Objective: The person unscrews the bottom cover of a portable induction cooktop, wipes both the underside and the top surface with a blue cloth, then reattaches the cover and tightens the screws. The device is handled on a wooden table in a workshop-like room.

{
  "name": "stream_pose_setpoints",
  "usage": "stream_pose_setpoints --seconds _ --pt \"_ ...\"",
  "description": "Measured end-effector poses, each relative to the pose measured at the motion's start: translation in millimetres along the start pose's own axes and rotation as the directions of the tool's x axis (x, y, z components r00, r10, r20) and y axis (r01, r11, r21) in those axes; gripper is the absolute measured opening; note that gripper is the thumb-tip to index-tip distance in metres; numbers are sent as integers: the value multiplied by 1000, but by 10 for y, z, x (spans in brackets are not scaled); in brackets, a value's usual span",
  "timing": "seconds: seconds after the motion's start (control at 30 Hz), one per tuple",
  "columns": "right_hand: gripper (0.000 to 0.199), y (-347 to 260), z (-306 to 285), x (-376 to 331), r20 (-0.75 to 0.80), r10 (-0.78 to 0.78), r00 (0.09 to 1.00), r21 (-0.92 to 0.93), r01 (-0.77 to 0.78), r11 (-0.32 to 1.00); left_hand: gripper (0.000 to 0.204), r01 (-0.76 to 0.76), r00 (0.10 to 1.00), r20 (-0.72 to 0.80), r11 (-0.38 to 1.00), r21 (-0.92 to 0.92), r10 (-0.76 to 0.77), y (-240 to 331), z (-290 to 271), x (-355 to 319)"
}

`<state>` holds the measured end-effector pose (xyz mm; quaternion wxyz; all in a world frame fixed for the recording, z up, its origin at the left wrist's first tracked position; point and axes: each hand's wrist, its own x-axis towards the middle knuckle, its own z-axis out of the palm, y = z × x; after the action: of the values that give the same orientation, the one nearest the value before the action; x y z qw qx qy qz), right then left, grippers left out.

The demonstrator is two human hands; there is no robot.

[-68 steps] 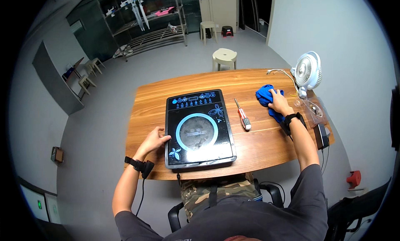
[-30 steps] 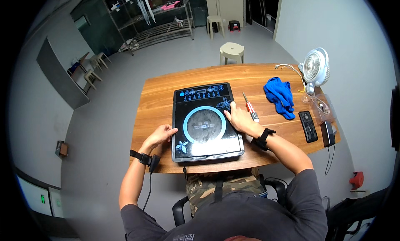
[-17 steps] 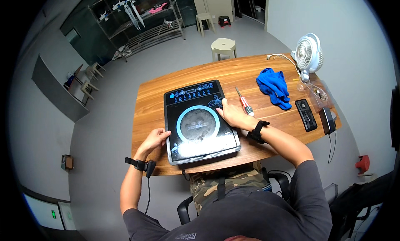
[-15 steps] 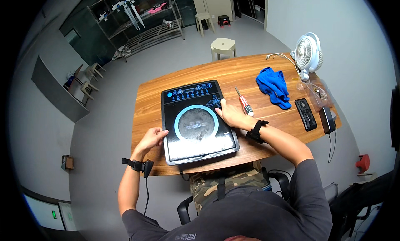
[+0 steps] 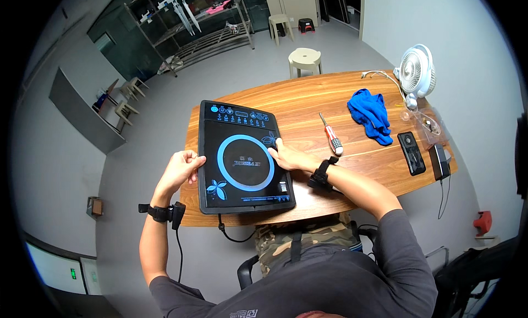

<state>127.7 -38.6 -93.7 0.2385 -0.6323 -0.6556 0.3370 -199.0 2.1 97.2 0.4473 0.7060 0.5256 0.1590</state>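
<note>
A black induction cooker (image 5: 242, 177) with a blue ring and blue flower prints is at the left part of the wooden table, its control panel toward the far side. It looks tilted, with the left side raised. My left hand (image 5: 183, 168) grips its left edge, fingers curled and thumb against the rim. On the opposite edge, my right hand (image 5: 289, 154) has the thumb over the top face; the other fingers are partly hidden. A black cord (image 5: 234, 238) hangs from the cooker's near side. Right of my right hand lies a screwdriver (image 5: 333, 139) with a red and white handle.
On the table's (image 5: 308, 98) right half are a crumpled blue cloth (image 5: 369, 114), a black case (image 5: 411, 153), a dark box (image 5: 439, 161) with a cable, a clear plastic bag (image 5: 429, 128) and a white fan (image 5: 416, 73). A beige stool (image 5: 304, 58) stands beyond the table.
The cooker has shifted left and tilted, its left side rising, and the bright glare on its top has gone. Both hands have moved with it, keeping their hold on the edges.
</note>
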Motion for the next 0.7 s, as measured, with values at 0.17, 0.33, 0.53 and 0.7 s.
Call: stream_pose_setpoints --seconds 0.17,0.33,0.53,0.7 --pt "66 -255 -125 -19 50 8 999 -186 1 983 29 15 1000 -15 1000 -18 -15 -157 -71 -7" --pt "61 -253 -75 77 22 -93 995 -373 94 923 29 -37 999 -20 999 -33 36 -47 -63 -26" --pt "56 -331 -74 -18 51 -53 997 -151 60 987 30 -64 997 -37 997 40 66 185 -67 -21" --pt "54 -199 -11 18 33 -124 992 -82 126 989 31 -91 996 -18 993 74 93 442 -2 -16"
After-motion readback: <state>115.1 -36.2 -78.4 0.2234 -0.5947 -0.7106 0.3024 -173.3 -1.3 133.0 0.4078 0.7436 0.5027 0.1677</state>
